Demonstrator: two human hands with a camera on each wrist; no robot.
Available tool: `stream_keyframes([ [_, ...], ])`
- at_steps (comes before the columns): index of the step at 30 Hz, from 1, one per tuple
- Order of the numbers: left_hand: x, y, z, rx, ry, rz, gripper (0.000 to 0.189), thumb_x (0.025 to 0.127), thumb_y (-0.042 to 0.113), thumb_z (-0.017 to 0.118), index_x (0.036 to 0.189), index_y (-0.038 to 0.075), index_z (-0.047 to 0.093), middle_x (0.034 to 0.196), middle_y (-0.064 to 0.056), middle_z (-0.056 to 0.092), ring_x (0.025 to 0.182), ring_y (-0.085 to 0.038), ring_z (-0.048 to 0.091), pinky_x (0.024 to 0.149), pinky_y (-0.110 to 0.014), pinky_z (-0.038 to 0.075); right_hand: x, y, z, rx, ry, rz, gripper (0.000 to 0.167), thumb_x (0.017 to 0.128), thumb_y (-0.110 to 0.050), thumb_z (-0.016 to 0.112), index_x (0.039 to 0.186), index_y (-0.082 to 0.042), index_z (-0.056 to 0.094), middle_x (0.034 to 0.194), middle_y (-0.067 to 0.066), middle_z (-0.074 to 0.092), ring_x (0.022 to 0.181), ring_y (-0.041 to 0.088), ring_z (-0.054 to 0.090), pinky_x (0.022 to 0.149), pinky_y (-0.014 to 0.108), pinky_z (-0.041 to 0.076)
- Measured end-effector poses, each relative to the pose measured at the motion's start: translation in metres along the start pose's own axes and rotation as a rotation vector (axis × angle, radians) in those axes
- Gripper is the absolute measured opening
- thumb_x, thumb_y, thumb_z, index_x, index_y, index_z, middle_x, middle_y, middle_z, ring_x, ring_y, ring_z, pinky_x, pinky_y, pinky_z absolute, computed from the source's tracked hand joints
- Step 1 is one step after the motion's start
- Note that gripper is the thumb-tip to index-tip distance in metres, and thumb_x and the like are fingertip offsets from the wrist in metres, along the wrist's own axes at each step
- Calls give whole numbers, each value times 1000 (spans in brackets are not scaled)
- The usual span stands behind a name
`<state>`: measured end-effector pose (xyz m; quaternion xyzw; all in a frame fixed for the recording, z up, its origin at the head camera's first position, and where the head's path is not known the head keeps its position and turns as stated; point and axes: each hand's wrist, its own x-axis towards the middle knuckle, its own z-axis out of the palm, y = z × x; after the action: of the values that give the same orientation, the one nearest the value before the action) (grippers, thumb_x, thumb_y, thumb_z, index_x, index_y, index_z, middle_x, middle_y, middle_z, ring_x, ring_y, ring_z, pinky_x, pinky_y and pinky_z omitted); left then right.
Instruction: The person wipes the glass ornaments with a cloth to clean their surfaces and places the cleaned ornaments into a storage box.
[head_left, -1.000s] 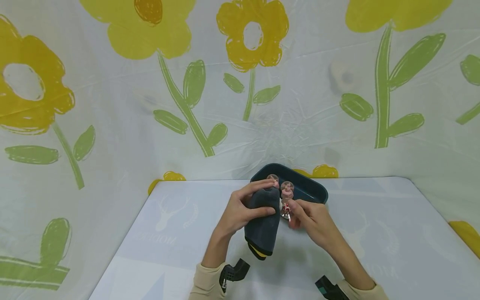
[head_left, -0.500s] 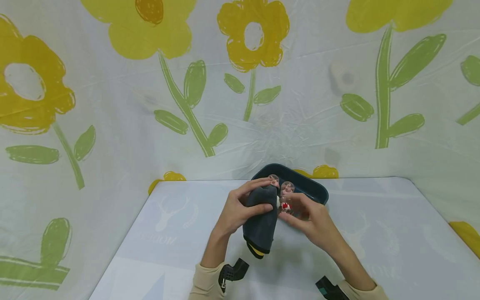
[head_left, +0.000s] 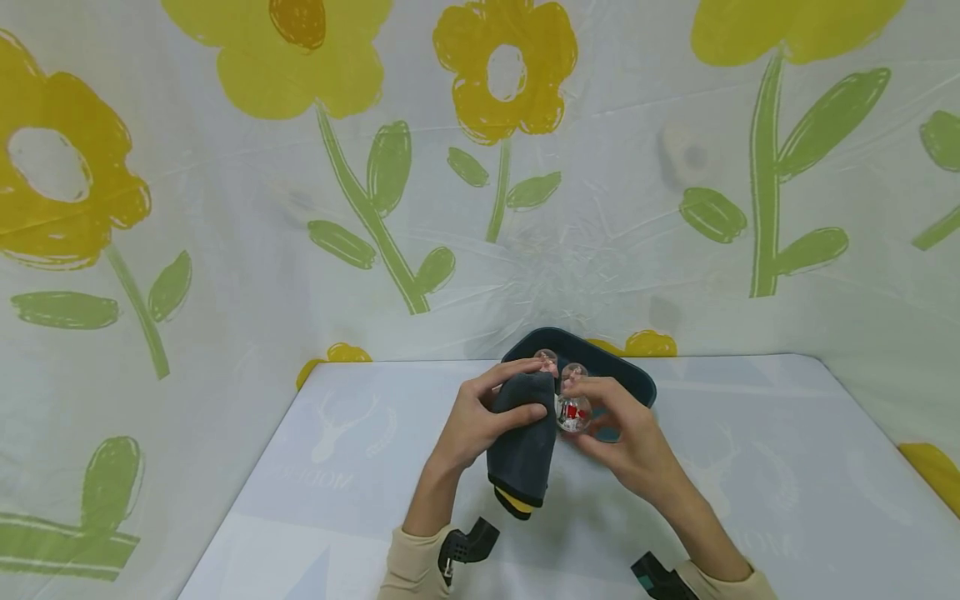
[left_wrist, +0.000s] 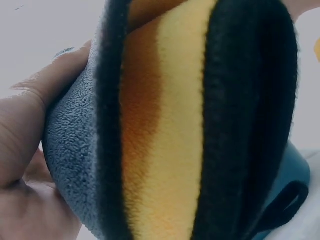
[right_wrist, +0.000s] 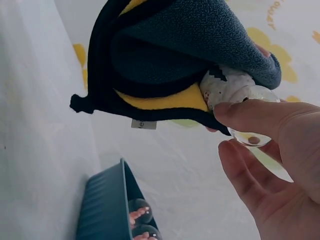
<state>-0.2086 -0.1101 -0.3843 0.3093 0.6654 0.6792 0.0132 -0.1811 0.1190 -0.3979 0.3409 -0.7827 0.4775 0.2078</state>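
My left hand [head_left: 476,417] grips a folded cloth [head_left: 521,442], dark grey-blue outside, yellow inside, with black edging. The cloth wraps the white base [right_wrist: 227,87] of a small snow globe [head_left: 573,414], whose clear ball shows red and white inside. With thumb and fingertips, my right hand [head_left: 637,442] holds the ball from the right. In the left wrist view, the cloth [left_wrist: 180,125] fills most of the picture and hides the globe. The right wrist view shows the thumb across the ball [right_wrist: 255,140], close to the base, with the other fingers below.
Behind the hands, a dark blue tray [head_left: 626,375] stands at the table's far edge. Two more clear globes [head_left: 574,372] with pink figures sit in it. A white table [head_left: 330,467] lies beneath, and a flower-printed curtain [head_left: 600,208] hangs behind.
My right fingers have opened from a tight pinch and shifted around the ball, which shows more of its red and white inside. The left hand and cloth have barely moved.
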Motion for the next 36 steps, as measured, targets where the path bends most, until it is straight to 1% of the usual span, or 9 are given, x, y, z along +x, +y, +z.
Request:
stream_keyframes([
  [5,0,0,0,0,4,-3,52,87,14,75,136,12,59,144,-6,54,116,-22,65,84,-33,59,0,-1,0,-5,7,-6,63,73,13,78,128,-12,59,127,11,60,117,0,54,68,22,58],
  [8,0,0,0,3,8,3,51,86,14,76,135,19,60,141,0,57,116,-23,65,84,-34,59,1,-3,0,-26,25,-11,64,72,7,81,129,-12,59,125,8,63,106,6,60,66,22,58],
  [11,-1,1,-1,6,4,21,53,86,11,76,135,20,60,140,0,58,118,-24,63,85,-34,59,1,-3,1,-52,43,17,62,73,-1,84,129,-12,60,121,6,67,88,9,63,65,24,57],
  [14,-1,1,-2,8,-4,33,55,84,8,77,135,18,60,141,0,57,122,-23,61,88,-34,58,0,-3,1,-86,37,99,54,78,-11,82,128,-12,62,114,2,71,78,6,64,67,25,57],
  [18,0,0,-1,-10,-26,65,58,81,3,78,136,10,59,144,-2,55,131,-25,55,94,-33,55,-2,-3,2,-117,10,223,36,90,-17,72,124,-10,65,89,-5,73,73,1,66,66,23,55],
  [21,1,-1,0,-20,-54,89,59,80,2,78,136,6,58,146,-3,53,139,-26,47,99,-32,53,-2,-3,1,-104,-6,314,23,96,-21,63,115,-8,69,76,-6,71,67,1,66,63,22,53],
  [27,2,-3,3,9,-58,85,58,81,3,78,135,13,60,147,0,52,141,-22,44,101,-32,51,-1,-5,0,-52,-21,438,26,100,-30,56,107,-10,71,80,-2,72,66,3,67,65,25,56],
  [31,3,-4,4,29,-28,86,56,82,3,78,134,10,60,145,1,53,141,-20,43,104,-31,49,0,-5,0,-18,-20,466,29,100,-32,56,116,-11,69,83,0,73,68,5,69,67,28,58],
  [36,2,-4,5,44,-9,69,54,83,6,77,134,13,61,144,3,54,138,-18,47,102,-30,50,-1,-4,2,0,-20,481,39,97,-33,62,129,-10,61,93,3,75,76,6,71,71,21,58],
])
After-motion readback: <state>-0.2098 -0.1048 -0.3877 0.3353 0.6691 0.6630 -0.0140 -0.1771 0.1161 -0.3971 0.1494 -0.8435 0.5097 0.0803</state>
